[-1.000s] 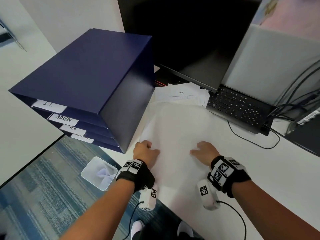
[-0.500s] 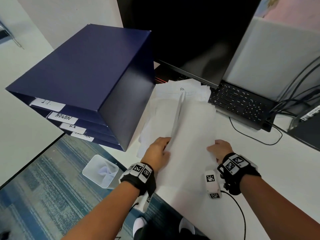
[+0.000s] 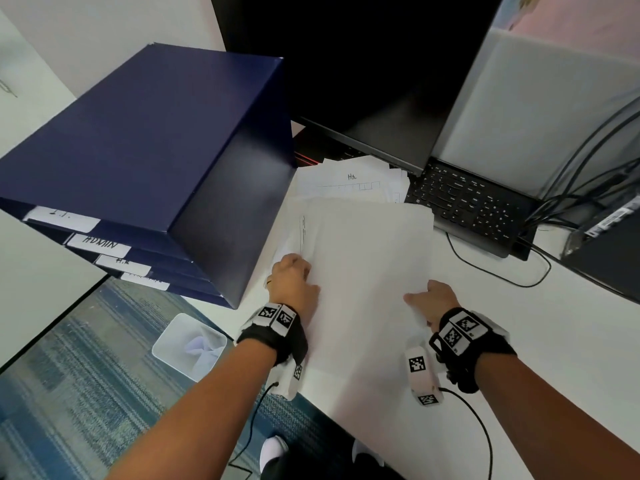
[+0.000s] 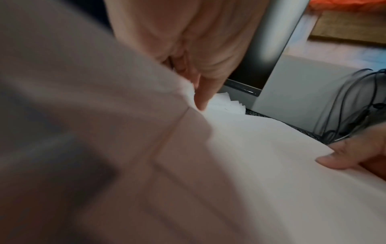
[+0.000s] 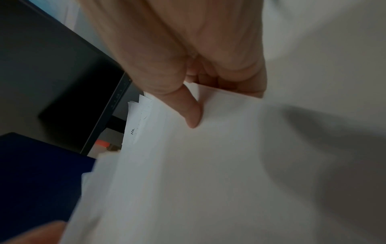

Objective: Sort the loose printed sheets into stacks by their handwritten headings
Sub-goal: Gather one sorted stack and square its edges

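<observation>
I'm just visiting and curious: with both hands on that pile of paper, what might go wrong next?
The sheets hang over the desk edge, so some could slide off toward the bin. The left hand pinches only one corner while the right hand holds the other side; the pile might fan apart. Their faces look blank, so headings could get misread.

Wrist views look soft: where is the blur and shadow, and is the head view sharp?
Left wrist: near paper blurred and dim at left. Right wrist: sheet smeared, dark shadow at right, "HR" stack legible. Head: sharp but wide-angle bent, top sheet washed out.
</observation>
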`<state>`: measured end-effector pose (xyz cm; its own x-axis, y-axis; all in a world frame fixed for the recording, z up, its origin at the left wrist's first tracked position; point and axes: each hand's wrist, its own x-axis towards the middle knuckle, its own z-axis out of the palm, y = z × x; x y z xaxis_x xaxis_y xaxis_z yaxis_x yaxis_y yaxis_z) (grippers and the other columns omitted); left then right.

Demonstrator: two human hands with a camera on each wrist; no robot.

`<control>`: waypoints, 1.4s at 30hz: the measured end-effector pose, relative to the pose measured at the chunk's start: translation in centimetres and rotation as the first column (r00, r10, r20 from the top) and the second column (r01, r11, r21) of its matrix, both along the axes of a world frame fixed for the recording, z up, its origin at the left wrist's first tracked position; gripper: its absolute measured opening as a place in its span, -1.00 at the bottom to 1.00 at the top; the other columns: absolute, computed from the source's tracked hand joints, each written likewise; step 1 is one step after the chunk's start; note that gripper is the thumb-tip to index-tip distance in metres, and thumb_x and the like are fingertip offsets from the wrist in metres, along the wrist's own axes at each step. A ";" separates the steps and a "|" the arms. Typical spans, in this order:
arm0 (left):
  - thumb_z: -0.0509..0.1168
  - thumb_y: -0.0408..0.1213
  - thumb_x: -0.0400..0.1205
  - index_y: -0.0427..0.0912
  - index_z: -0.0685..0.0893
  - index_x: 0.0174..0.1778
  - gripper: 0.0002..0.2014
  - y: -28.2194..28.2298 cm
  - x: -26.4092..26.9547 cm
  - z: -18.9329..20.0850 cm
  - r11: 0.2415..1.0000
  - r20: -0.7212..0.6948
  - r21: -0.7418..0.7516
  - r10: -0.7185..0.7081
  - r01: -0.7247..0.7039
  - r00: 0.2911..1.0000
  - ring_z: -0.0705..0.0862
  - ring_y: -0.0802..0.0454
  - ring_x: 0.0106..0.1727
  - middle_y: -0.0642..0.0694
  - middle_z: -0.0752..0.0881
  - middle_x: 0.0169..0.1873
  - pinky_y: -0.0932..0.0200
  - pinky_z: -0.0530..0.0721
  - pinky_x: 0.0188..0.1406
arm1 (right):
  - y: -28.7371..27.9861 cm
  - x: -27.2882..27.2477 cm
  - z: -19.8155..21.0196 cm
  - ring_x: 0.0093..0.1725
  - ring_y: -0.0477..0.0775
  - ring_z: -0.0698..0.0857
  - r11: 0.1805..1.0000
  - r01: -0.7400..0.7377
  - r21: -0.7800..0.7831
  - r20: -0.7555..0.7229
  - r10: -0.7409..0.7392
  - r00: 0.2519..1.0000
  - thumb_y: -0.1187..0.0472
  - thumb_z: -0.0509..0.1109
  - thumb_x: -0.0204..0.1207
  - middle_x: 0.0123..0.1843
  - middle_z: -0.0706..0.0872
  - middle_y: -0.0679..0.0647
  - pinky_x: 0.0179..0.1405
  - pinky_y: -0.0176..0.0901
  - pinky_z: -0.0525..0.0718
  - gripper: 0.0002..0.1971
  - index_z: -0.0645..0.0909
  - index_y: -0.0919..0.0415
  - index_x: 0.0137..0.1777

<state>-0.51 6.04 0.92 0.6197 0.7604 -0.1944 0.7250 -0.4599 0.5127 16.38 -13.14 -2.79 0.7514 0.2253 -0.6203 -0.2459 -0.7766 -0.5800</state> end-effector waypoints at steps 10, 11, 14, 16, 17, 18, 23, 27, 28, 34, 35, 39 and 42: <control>0.14 -0.70 0.51 -0.27 0.74 0.20 -0.55 -2.9 -0.6 0.1 0.960 0.425 -0.147 -0.156 0.238 0.892 0.63 0.01 0.16 -0.06 0.61 0.07 0.66 0.38 0.18 | 0.0 -0.4 0.9 -0.29 0.09 0.30 0.997 -0.063 -0.034 0.110 0.066 0.992 0.34 0.39 0.43 -0.35 0.29 0.07 -0.35 -0.10 0.33 -0.68 0.25 0.23 -0.32; 0.16 -0.70 0.50 -0.25 0.75 0.19 -0.54 -3.3 -0.8 -0.2 0.944 0.433 -0.141 -0.211 0.297 0.876 0.61 0.06 0.18 -0.06 0.61 0.11 0.58 0.40 0.27 | 0.0 -0.3 0.9 -0.27 0.11 0.34 0.997 -0.070 -0.042 0.109 0.074 0.991 0.33 0.39 0.43 -0.33 0.32 0.08 -0.32 -0.10 0.36 -0.73 0.29 0.26 -0.27; 0.22 -0.66 0.50 -0.23 0.76 0.17 -0.58 -3.6 -1.0 -0.5 0.926 0.443 -0.140 -0.259 0.352 0.858 0.60 0.15 0.19 -0.05 0.61 0.18 0.54 0.43 0.30 | 0.0 -0.4 1.0 -0.22 0.14 0.44 0.996 -0.086 -0.040 0.117 0.090 0.989 0.33 0.38 0.41 -0.21 0.46 0.18 -0.26 -0.08 0.44 -0.82 0.39 0.32 -0.14; 0.28 -0.61 0.52 -0.28 0.74 0.17 -0.65 -3.2 -0.6 -0.1 0.945 0.460 -0.132 -0.209 0.299 0.863 0.65 0.07 0.11 -0.03 0.59 0.08 0.59 0.46 0.17 | 0.0 -0.5 1.1 -0.13 0.21 0.53 0.995 -0.098 -0.033 0.130 0.101 0.986 0.34 0.39 0.43 -0.09 0.52 0.27 -0.18 -0.08 0.46 -0.81 0.48 0.37 -0.02; 0.29 -0.57 0.54 -0.29 0.72 0.19 -0.67 -2.9 -0.2 0.0 0.958 0.436 -0.122 -0.184 0.260 0.881 0.65 -0.01 0.12 -0.05 0.57 0.08 0.52 0.49 0.18 | 0.0 -0.5 1.2 -0.08 0.24 0.55 0.994 -0.104 -0.037 0.131 0.108 0.985 0.35 0.39 0.44 -0.04 0.53 0.29 -0.14 -0.08 0.48 -0.76 0.49 0.42 0.06; 0.28 -0.53 0.55 -0.27 0.68 0.22 -0.67 -2.5 0.1 0.0 0.971 0.382 -0.099 -0.164 0.217 0.909 0.62 -0.08 0.19 -0.09 0.54 0.13 0.38 0.51 0.25 | 0.1 -0.5 1.3 -0.06 0.23 0.54 0.993 -0.109 -0.039 0.134 0.113 0.984 0.35 0.40 0.44 -0.03 0.53 0.28 -0.11 -0.05 0.51 -0.73 0.48 0.45 0.09; 0.23 -0.32 0.56 -0.08 0.50 0.29 -0.65 -0.9 1.5 0.1 0.994 0.006 -0.105 -0.042 0.043 0.999 0.48 -0.30 0.27 -0.26 0.46 0.27 -0.20 0.53 0.26 | 0.1 -0.4 1.2 -0.10 0.18 0.48 0.992 -0.121 -0.046 0.111 0.126 0.986 0.34 0.40 0.44 -0.12 0.46 0.16 -0.13 -0.03 0.49 -0.78 0.41 0.37 -0.05; 0.25 -0.31 0.57 -0.13 0.50 0.31 -0.64 0.0 1.4 0.7 0.994 -0.049 -0.079 -0.079 0.075 0.996 0.51 -0.25 0.23 -0.21 0.53 0.21 -0.03 0.48 0.21 | 0.0 -0.3 1.1 -0.07 0.21 0.54 0.990 -0.129 -0.050 0.123 0.135 0.983 0.32 0.41 0.41 -0.07 0.53 0.21 -0.03 0.05 0.60 -0.73 0.48 0.43 0.04; 0.27 -0.33 0.55 -0.17 0.52 0.26 -0.66 0.0 1.4 0.8 0.994 -0.015 -0.059 -0.095 0.094 0.995 0.51 -0.23 0.22 -0.19 0.54 0.19 0.03 0.43 0.16 | 0.1 -0.3 1.0 -0.06 0.23 0.57 0.991 -0.127 -0.050 0.124 0.132 0.983 0.32 0.42 0.41 -0.06 0.56 0.23 -0.01 0.07 0.61 -0.72 0.50 0.44 0.05; 0.16 -0.40 0.48 -0.28 0.73 0.01 -0.71 -2.6 0.1 0.4 0.877 0.272 0.226 -0.476 0.425 0.837 0.72 -0.22 0.14 -0.21 0.76 0.11 0.01 0.59 0.17 | 0.2 -0.3 1.1 -0.01 0.27 0.62 0.989 -0.130 -0.073 0.121 0.138 0.983 0.30 0.42 0.40 0.01 0.59 0.26 -0.09 0.03 0.61 -0.73 0.49 0.43 0.03; 0.14 -0.43 0.50 -0.29 0.70 0.19 -0.62 -3.1 -0.2 0.2 0.845 0.265 0.227 -0.533 0.485 0.804 0.69 -0.21 0.26 -0.24 0.69 0.26 -0.03 0.57 0.29 | 0.2 -0.3 1.1 0.03 0.29 0.64 0.989 -0.127 -0.076 0.121 0.136 0.983 0.30 0.43 0.40 0.03 0.61 0.27 -0.07 0.04 0.63 -0.71 0.50 0.44 0.05; 0.09 -0.71 0.49 0.06 0.16 0.65 -0.15 -4.7 -0.7 0.7 0.851 0.134 0.021 -0.523 0.525 0.842 0.28 -0.08 0.62 -0.19 0.29 0.61 0.15 0.21 0.60 | 0.2 -0.4 1.2 0.03 0.26 0.61 0.986 -0.136 -0.094 0.119 0.147 0.982 0.30 0.42 0.43 0.05 0.61 0.27 -0.10 -0.02 0.58 -0.69 0.51 0.45 0.09; 0.08 -0.76 0.47 -0.06 0.25 0.63 -0.19 -4.7 -0.5 0.4 0.844 0.155 0.069 -0.536 0.532 0.830 0.23 -0.08 0.64 -0.13 0.28 0.61 0.27 0.06 0.59 | 0.2 -0.4 1.2 0.11 0.33 0.65 0.990 -0.113 -0.079 0.120 0.122 0.985 0.32 0.42 0.42 0.10 0.65 0.32 -0.07 0.03 0.63 -0.69 0.52 0.47 0.11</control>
